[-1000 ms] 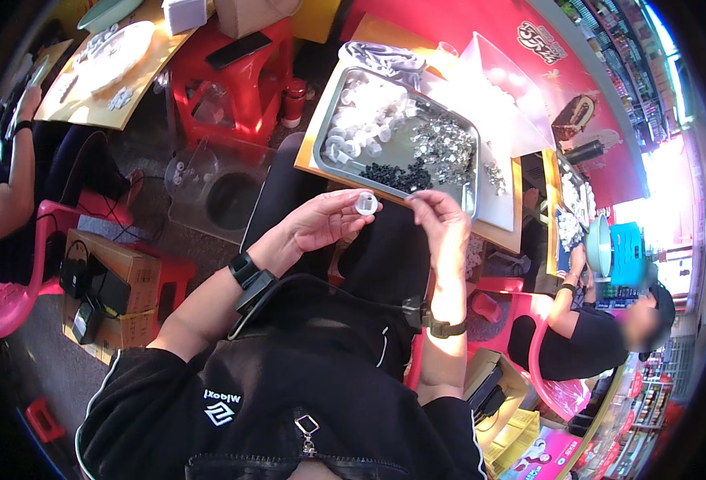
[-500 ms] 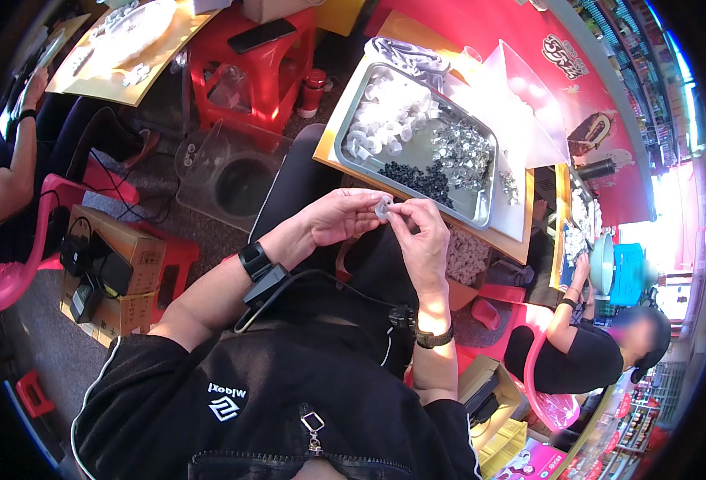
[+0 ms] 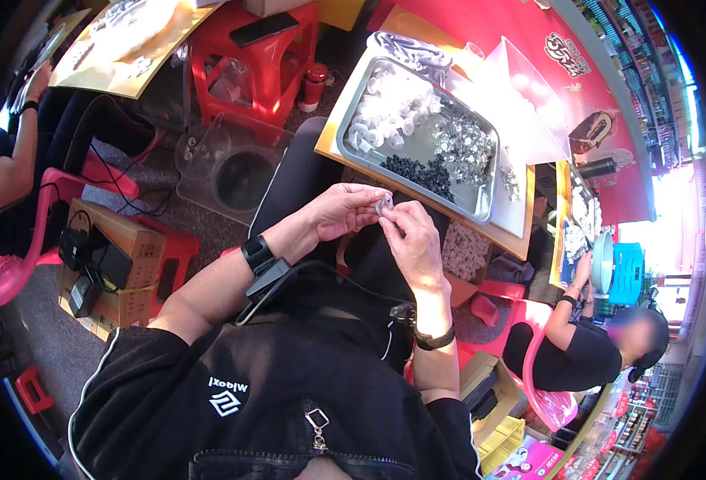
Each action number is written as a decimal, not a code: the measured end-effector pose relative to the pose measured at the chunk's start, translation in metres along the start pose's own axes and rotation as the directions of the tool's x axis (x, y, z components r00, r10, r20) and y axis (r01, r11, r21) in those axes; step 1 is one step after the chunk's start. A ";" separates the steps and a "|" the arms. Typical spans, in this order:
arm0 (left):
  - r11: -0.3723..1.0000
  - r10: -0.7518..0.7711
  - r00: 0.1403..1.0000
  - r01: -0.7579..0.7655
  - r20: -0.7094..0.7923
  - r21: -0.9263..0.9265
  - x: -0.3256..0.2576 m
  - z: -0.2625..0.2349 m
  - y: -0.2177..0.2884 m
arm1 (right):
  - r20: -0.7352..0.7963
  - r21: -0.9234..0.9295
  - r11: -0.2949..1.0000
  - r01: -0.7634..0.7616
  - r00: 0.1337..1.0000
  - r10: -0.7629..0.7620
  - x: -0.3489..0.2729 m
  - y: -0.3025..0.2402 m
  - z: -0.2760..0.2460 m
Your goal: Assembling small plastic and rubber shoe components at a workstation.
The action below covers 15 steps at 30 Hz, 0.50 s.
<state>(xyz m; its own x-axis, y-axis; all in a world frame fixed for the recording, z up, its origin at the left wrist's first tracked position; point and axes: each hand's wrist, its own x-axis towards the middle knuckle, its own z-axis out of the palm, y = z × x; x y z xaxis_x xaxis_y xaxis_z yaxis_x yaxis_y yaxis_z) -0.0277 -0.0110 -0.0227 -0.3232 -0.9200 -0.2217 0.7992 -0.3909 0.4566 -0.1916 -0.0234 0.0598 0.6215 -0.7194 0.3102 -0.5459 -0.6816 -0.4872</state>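
Observation:
Between my two hands, over my lap, is a small translucent white plastic piece [image 3: 383, 205]. My left hand [image 3: 342, 211] pinches it from the left with thumb and fingertips. From the other side, the fingers of my right hand [image 3: 414, 241] close on the same piece; its finer details are covered by my fingertips. Just beyond my hands lies a metal tray [image 3: 490, 200]. It holds a heap of white plastic pieces [image 3: 385, 100], a pile of small shiny metal parts [image 3: 466, 148] and a pile of small black parts [image 3: 418, 174].
The tray rests on a wooden-edged table [image 3: 329, 144] with a grey cloth [image 3: 409, 54] behind it. A box of white pieces [image 3: 465, 254] sits below the table. Red stools [image 3: 249, 64], a red bottle [image 3: 313, 86] and a cardboard box [image 3: 117, 264] stand left. Co-workers sit at both sides.
My right hand has shifted slightly left and turned a little around the piece. Both hands keep hold of it, and the tray's contents look the same.

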 end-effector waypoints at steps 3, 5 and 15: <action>0.998 -0.058 0.998 0.058 0.020 -0.013 0.002 -0.001 -0.001 | 0.008 -0.043 0.999 0.031 0.999 -0.031 -0.003 -0.001 -0.003; 0.992 -0.108 0.993 0.111 0.056 -0.052 0.002 -0.002 -0.001 | 0.013 0.006 1.000 -0.005 1.000 0.005 -0.002 -0.003 -0.009; 0.970 -0.211 0.970 0.222 0.118 -0.094 0.001 0.001 0.000 | -0.036 -0.190 0.958 0.216 0.973 -0.226 0.002 -0.004 -0.009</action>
<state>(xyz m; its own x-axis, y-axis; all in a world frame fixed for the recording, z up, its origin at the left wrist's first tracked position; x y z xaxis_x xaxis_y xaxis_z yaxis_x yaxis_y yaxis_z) -0.0285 -0.0119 -0.0223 -0.5420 -0.8137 -0.2100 0.7514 -0.5812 0.3125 -0.1932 -0.0227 0.0694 0.7084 -0.5510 0.4411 -0.4955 -0.8333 -0.2451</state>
